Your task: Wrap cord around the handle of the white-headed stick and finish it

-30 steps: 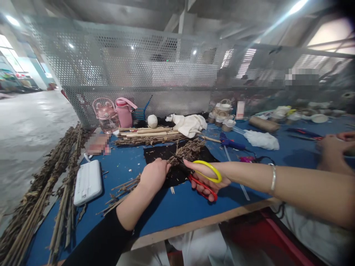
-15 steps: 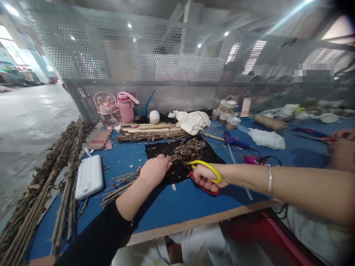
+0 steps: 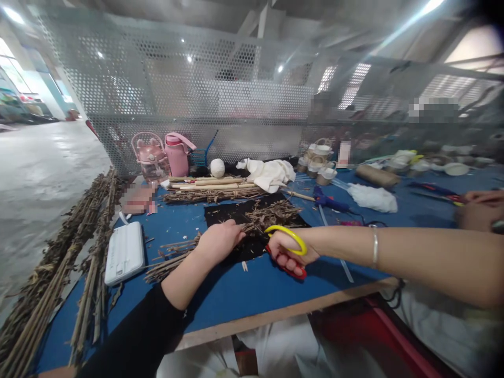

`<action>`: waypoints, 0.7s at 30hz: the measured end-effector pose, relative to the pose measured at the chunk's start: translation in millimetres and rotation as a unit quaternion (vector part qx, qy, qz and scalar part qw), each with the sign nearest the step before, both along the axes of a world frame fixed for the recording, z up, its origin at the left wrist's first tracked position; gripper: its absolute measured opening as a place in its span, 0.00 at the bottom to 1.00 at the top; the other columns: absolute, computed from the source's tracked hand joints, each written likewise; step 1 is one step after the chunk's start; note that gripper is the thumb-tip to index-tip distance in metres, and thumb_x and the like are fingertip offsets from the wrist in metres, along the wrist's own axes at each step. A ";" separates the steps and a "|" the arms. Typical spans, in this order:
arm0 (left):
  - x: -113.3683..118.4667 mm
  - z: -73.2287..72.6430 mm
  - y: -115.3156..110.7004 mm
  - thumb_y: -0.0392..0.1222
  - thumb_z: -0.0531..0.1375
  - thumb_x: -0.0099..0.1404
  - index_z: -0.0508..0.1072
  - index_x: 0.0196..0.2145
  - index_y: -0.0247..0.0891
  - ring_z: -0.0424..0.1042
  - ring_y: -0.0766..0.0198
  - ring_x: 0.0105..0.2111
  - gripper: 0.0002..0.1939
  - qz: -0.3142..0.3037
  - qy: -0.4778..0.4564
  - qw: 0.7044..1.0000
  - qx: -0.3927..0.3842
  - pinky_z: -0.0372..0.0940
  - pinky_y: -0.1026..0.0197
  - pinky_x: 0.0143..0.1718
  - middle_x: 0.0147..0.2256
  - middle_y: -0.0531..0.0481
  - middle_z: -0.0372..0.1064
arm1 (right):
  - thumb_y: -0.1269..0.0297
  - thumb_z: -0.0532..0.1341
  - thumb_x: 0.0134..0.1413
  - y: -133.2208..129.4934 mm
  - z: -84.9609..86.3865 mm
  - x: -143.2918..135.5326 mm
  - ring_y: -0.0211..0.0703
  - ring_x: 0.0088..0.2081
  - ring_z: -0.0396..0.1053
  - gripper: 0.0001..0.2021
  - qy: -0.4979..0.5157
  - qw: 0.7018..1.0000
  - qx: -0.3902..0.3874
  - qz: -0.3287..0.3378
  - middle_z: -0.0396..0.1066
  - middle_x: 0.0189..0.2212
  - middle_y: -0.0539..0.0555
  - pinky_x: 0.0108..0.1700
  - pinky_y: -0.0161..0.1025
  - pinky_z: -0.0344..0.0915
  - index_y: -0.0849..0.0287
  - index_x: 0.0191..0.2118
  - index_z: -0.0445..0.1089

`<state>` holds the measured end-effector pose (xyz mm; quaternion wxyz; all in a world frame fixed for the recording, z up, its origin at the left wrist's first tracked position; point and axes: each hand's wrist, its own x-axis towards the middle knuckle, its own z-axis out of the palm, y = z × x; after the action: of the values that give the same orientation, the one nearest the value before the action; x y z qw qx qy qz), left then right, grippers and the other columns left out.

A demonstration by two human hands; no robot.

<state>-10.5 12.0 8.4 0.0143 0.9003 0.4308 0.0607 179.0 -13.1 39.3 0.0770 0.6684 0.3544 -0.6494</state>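
My right hand (image 3: 289, 251) is closed in the handles of a pair of scissors (image 3: 289, 234), one yellow loop and one red. Their blades point left toward dried stems beside my other hand. Wrapped round a bundle of dry brown stems (image 3: 169, 265), my left hand (image 3: 222, 241) hides part of it; cut ends stick out to its left, thin tips to its right. Just beyond the scissors, a heap of dried twigs and leaves (image 3: 273, 212) lies on a black cloth (image 3: 220, 212). Whether the blades touch a stem I cannot tell.
A white power bank (image 3: 125, 253) and long dried stalks (image 3: 92, 294) lie on the left. Behind are a pink bottle (image 3: 177, 157), a bundle of sticks (image 3: 216, 194) and a white cloth (image 3: 271, 173). A blue glue gun (image 3: 328, 200) lies to the right, near another person's hands (image 3: 478, 212).
The scissors' handles have drawn closer together as my right hand tightened. The view has shifted slightly; my left hand keeps its hold on the stems.
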 end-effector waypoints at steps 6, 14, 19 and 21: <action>-6.9 -4.1 6.4 0.46 0.47 0.68 0.72 0.37 0.38 0.73 0.61 0.33 0.15 0.022 0.012 1.000 0.015 0.65 0.62 0.33 0.36 0.46 0.68 | 0.74 0.52 0.35 -4.3 -15.0 0.6 0.29 0.08 0.37 0.14 -0.036 0.997 0.071 -0.013 0.42 0.05 0.44 0.10 0.28 0.38 0.57 0.12 0.44; -12.2 -1.8 7.7 0.47 0.48 0.67 0.73 0.36 0.38 0.72 0.60 0.35 0.16 0.002 0.017 1.000 0.017 0.64 0.62 0.35 0.36 0.46 0.68 | 0.74 0.50 0.41 -0.9 -12.3 4.5 0.30 0.08 0.42 0.13 -0.016 0.998 0.052 0.020 0.44 0.06 0.45 0.09 0.28 0.44 0.58 0.12 0.48; -4.1 0.0 2.8 0.46 0.49 0.67 0.73 0.36 0.38 0.72 0.60 0.33 0.15 -0.020 0.026 0.999 0.017 0.64 0.63 0.33 0.35 0.47 0.69 | 0.73 0.49 0.44 2.1 -10.0 4.6 0.29 0.08 0.40 0.15 -0.002 0.999 0.040 0.027 0.43 0.07 0.44 0.09 0.29 0.46 0.57 0.13 0.46; -6.5 3.4 2.2 0.45 0.50 0.66 0.73 0.35 0.38 0.72 0.60 0.33 0.14 -0.013 0.030 0.999 0.018 0.64 0.62 0.32 0.34 0.46 0.69 | 0.75 0.50 0.43 0.8 -13.1 4.3 0.28 0.08 0.37 0.16 -0.015 0.998 0.063 0.023 0.40 0.07 0.43 0.09 0.27 0.40 0.57 0.13 0.44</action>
<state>-17.0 14.1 11.8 -0.0139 0.9074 0.4180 0.0410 183.3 -12.3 26.2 0.0554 0.6734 0.4084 -0.6137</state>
